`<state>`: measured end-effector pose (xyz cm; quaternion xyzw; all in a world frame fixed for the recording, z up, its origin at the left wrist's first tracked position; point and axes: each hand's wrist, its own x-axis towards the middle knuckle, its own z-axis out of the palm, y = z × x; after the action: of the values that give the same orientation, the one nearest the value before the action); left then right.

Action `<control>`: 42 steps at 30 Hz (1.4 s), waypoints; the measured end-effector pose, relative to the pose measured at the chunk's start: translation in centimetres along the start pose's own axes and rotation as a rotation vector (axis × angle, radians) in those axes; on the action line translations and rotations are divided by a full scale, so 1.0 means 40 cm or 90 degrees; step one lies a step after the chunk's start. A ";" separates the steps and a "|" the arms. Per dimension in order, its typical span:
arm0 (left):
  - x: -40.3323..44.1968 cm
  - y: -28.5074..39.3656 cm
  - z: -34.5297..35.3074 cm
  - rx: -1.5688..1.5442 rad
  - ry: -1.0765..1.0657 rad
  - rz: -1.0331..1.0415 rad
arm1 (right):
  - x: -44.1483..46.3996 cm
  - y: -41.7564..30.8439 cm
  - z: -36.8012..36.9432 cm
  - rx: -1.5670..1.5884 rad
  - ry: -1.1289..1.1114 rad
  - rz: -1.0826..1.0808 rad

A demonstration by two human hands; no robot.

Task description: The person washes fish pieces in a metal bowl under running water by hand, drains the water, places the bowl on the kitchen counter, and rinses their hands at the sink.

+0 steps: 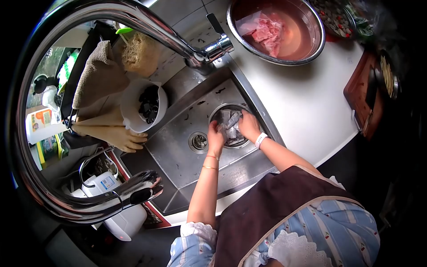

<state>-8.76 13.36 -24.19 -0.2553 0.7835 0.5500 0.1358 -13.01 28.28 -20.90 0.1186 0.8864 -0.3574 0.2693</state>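
Observation:
A round metal bowl [238, 146] sits in the sink, holding several silvery-grey pieces that look like cut fish [231, 122]. My left hand [216, 139] is closed at the bowl's left rim, its fingertips partly hidden. Inside the right part of the bowl, my right hand [250, 127] has its bent fingers closed on a piece of fish. A white band is around my right wrist.
The drain [198, 142] lies left of the bowl in the sink [178, 162]. A large faucet [129, 13] arches overhead. A white container [129, 111] with dark pieces, rubber gloves [115, 135], a basin [318, 49] of meat in water and a cutting board [358, 84] surround it.

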 end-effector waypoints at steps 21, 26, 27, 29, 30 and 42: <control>-0.053 -0.008 0.012 -0.239 0.007 -0.274 | 0.030 0.106 0.110 0.104 0.014 -0.033; 0.009 -0.004 0.018 -0.340 -0.106 -0.366 | 0.057 0.050 0.131 0.151 -0.097 0.110; 0.016 -0.004 0.021 -0.334 -0.117 -0.360 | 0.055 0.049 0.130 0.145 -0.068 0.090; 0.008 0.013 0.020 -0.331 -0.108 -0.316 | 0.060 0.049 0.110 0.161 -0.071 0.032; -0.006 0.018 0.018 -0.331 -0.108 -0.321 | 0.055 0.052 0.102 0.177 -0.072 -0.024; -0.100 -0.052 -0.005 -0.222 -0.125 -0.091 | -0.050 0.044 -0.004 0.099 -0.018 -0.117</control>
<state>-4.26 13.62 -23.81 -0.2750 0.6396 0.6883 0.2038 -10.71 29.59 -20.68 0.0519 0.8593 -0.4498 0.2379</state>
